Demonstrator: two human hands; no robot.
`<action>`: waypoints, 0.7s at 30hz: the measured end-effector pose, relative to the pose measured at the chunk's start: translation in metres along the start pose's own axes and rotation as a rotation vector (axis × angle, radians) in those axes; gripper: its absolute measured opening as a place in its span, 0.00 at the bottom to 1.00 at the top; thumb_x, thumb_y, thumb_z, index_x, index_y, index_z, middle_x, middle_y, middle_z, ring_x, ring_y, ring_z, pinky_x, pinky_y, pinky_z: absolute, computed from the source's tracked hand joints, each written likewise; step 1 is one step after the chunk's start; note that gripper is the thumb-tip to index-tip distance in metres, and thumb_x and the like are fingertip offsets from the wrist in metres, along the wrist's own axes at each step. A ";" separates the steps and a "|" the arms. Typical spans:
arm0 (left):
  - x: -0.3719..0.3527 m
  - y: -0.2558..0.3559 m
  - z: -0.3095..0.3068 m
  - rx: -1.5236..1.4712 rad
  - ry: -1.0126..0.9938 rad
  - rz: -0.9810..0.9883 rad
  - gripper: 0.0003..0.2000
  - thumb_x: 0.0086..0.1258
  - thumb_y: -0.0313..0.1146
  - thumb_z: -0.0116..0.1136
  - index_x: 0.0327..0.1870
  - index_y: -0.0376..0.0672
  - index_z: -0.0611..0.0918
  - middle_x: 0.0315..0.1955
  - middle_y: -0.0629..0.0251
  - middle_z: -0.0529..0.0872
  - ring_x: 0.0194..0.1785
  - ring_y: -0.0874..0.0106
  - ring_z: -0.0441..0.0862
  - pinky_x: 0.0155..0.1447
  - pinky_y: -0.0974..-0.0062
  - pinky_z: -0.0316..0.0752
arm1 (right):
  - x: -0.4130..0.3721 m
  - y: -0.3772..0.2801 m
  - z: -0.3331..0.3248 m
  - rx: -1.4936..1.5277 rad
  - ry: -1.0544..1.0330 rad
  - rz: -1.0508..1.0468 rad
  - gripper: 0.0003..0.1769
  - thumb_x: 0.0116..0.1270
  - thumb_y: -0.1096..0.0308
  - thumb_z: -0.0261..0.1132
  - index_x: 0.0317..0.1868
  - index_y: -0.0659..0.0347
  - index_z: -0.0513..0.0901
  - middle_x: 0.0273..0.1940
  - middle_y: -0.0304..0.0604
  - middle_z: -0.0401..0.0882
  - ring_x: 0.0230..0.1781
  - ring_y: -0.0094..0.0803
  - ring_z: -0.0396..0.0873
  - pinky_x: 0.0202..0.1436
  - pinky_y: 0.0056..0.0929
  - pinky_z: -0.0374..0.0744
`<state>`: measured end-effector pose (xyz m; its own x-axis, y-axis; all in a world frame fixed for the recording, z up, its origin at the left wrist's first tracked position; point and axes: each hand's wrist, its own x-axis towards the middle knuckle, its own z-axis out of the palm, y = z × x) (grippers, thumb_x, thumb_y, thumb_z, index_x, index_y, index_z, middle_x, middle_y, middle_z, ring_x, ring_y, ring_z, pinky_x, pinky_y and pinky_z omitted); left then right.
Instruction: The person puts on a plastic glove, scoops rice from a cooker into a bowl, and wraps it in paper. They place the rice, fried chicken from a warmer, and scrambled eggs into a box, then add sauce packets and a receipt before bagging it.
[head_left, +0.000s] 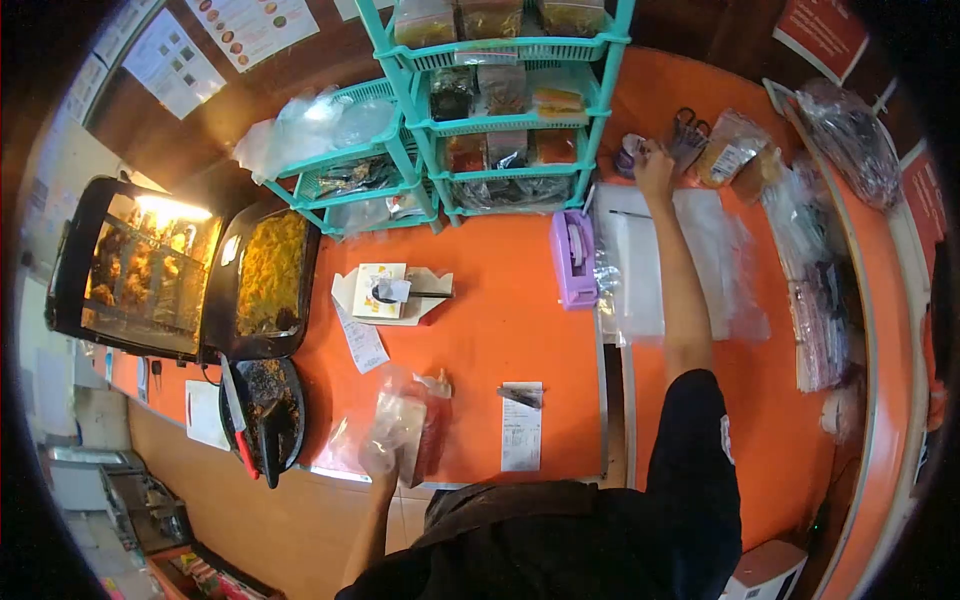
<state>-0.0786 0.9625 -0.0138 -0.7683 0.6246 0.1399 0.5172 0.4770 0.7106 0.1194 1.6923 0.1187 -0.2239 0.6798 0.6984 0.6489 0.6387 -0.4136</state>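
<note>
At the table's front edge my left hand (pixel 378 458) is closed on a clear plastic bag (pixel 392 415), which wraps a box with a reddish side (pixel 432 430). My right arm stretches far forward to the back of the table. There my right hand (pixel 655 172) has its fingers drawn together beside a small white and purple container (pixel 630 155); what they pinch is too small to make out. A pair of scissors (pixel 688 130) stands just right of that hand. Under the right forearm lie flat clear plastic bags (pixel 640 265).
A purple tape dispenser (pixel 573 260), a white food box (pixel 380 290) and receipts (pixel 521 440) lie on the orange table. Turquoise racks (pixel 510 125) stand behind. At left are a lit food warmer (pixel 150 270) and a black pan (pixel 285 400) with a red-handled knife (pixel 240 430).
</note>
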 end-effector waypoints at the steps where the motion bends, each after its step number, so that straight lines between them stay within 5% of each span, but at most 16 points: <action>1: 0.001 0.000 -0.003 0.003 -0.024 -0.063 0.17 0.69 0.39 0.60 0.52 0.39 0.81 0.41 0.57 0.86 0.39 0.64 0.83 0.44 0.68 0.78 | 0.005 0.009 0.011 -0.054 -0.064 0.026 0.05 0.61 0.75 0.64 0.37 0.65 0.81 0.39 0.60 0.82 0.40 0.57 0.83 0.43 0.50 0.79; 2: 0.003 0.005 -0.007 0.005 -0.047 -0.131 0.18 0.68 0.44 0.60 0.51 0.41 0.82 0.40 0.58 0.85 0.38 0.64 0.83 0.43 0.70 0.78 | 0.005 0.011 0.012 -0.118 -0.080 0.009 0.05 0.62 0.74 0.63 0.37 0.65 0.81 0.39 0.60 0.81 0.40 0.57 0.83 0.43 0.50 0.80; 3: 0.007 0.004 -0.003 0.217 0.040 0.162 0.20 0.71 0.49 0.57 0.49 0.40 0.83 0.35 0.58 0.87 0.35 0.65 0.84 0.40 0.67 0.77 | 0.006 0.008 0.010 -0.181 -0.097 -0.014 0.05 0.62 0.73 0.63 0.37 0.65 0.81 0.39 0.60 0.81 0.39 0.57 0.83 0.43 0.50 0.80; 6: 0.018 0.008 -0.005 0.001 -0.239 -0.325 0.24 0.74 0.55 0.52 0.50 0.39 0.83 0.36 0.54 0.88 0.40 0.63 0.85 0.44 0.64 0.78 | 0.015 0.009 0.008 -0.330 -0.158 -0.010 0.09 0.66 0.68 0.60 0.38 0.66 0.80 0.38 0.59 0.81 0.39 0.56 0.83 0.44 0.49 0.80; 8: 0.024 0.029 -0.018 -0.035 -0.247 -0.460 0.28 0.76 0.58 0.48 0.49 0.37 0.82 0.42 0.50 0.87 0.46 0.61 0.85 0.49 0.62 0.77 | 0.024 -0.002 -0.008 -0.282 0.083 -0.259 0.12 0.69 0.64 0.59 0.40 0.66 0.79 0.37 0.58 0.82 0.40 0.54 0.82 0.45 0.48 0.80; 10: 0.032 0.039 -0.027 -0.029 -0.309 -0.593 0.28 0.78 0.56 0.45 0.51 0.37 0.83 0.45 0.47 0.86 0.50 0.61 0.84 0.53 0.63 0.76 | 0.021 -0.046 -0.038 -0.243 0.193 -0.258 0.11 0.69 0.64 0.60 0.41 0.64 0.78 0.36 0.54 0.82 0.39 0.51 0.82 0.43 0.46 0.80; 12: 0.032 0.045 -0.039 -0.108 -0.379 -0.482 0.26 0.79 0.54 0.43 0.54 0.37 0.82 0.46 0.47 0.86 0.52 0.61 0.83 0.57 0.63 0.76 | -0.022 -0.131 -0.088 -0.026 0.142 -0.089 0.08 0.70 0.66 0.60 0.38 0.63 0.76 0.34 0.55 0.79 0.36 0.52 0.81 0.41 0.44 0.78; 14: 0.031 0.019 -0.035 -0.181 -0.456 -0.384 0.25 0.80 0.52 0.43 0.57 0.37 0.81 0.49 0.48 0.85 0.56 0.60 0.81 0.62 0.63 0.74 | -0.108 -0.200 -0.101 0.238 -0.031 0.002 0.05 0.69 0.70 0.62 0.38 0.62 0.75 0.34 0.47 0.78 0.34 0.40 0.80 0.39 0.35 0.77; 15: 0.028 0.004 -0.033 -0.212 -0.503 -0.336 0.25 0.80 0.51 0.43 0.58 0.37 0.81 0.51 0.49 0.85 0.58 0.60 0.80 0.64 0.63 0.73 | -0.169 -0.228 -0.100 0.525 -0.282 0.044 0.03 0.71 0.73 0.61 0.38 0.60 0.74 0.34 0.39 0.75 0.34 0.27 0.76 0.40 0.27 0.75; 18: 0.038 -0.003 -0.036 -0.224 -0.610 -0.232 0.24 0.80 0.48 0.44 0.63 0.37 0.77 0.58 0.52 0.82 0.65 0.61 0.75 0.70 0.64 0.67 | -0.345 -0.332 -0.100 1.243 -0.933 -0.016 0.02 0.72 0.74 0.61 0.43 0.61 0.76 0.32 0.35 0.77 0.31 0.21 0.79 0.36 0.25 0.79; 19: 0.044 0.008 -0.041 -0.248 -0.654 -0.267 0.24 0.80 0.48 0.44 0.64 0.37 0.76 0.59 0.52 0.81 0.65 0.62 0.74 0.71 0.65 0.66 | -0.385 -0.365 -0.105 1.197 -0.851 -0.074 0.02 0.72 0.74 0.62 0.42 0.62 0.77 0.31 0.33 0.77 0.30 0.20 0.79 0.33 0.23 0.78; 21: 0.055 0.040 -0.059 -0.296 -0.739 -0.345 0.25 0.80 0.48 0.43 0.67 0.38 0.74 0.62 0.52 0.79 0.67 0.63 0.72 0.73 0.65 0.63 | -0.429 -0.407 -0.115 1.292 -0.956 0.249 0.03 0.71 0.74 0.63 0.40 0.62 0.77 0.31 0.36 0.77 0.29 0.21 0.79 0.31 0.21 0.77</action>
<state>-0.1224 0.9789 0.0631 -0.3688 0.7654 -0.5274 0.1023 0.5974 0.7954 0.0352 1.0998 0.0546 -0.8777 0.4555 0.1492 -0.1625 0.0102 -0.9867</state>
